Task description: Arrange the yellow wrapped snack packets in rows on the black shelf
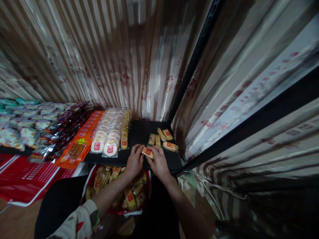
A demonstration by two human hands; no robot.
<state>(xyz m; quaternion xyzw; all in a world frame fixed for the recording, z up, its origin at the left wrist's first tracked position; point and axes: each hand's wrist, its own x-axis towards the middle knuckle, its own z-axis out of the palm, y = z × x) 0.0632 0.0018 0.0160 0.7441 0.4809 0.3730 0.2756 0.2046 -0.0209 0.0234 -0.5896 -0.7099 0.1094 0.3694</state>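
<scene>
Hands, left hand (134, 161) and right hand (159, 162), each close their grip on one yellow snack packet (148, 152) at the front edge of the black desk (139, 132), near four loose packets (163, 138).

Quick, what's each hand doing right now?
Left hand: closed on the snack packet, gripping its left end.
Right hand: closed on the same snack packet, gripping its right end.

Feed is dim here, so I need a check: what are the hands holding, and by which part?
Both hands hold one small yellow snack packet over the black tray: left hand at its left end, right hand at its right end.
</scene>
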